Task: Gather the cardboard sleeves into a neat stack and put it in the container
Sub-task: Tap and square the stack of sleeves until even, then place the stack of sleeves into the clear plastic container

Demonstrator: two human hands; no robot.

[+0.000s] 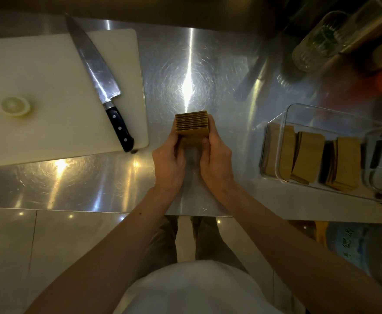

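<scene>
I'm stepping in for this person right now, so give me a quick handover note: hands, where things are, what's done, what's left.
Left hand and right hand: both closed on the stack of cardboard sleeves, held on edge over the steel counter.
Clear container: at the right, open, already holding several bundles of sleeves.
Done: this stack looks squared up.
Left: carry it right and set it into the container.

Both bare forearms reach forward, converging. The left hand (169, 160) and right hand (216, 159) face each other, fingers curled, clasping from opposite sides.
</scene>
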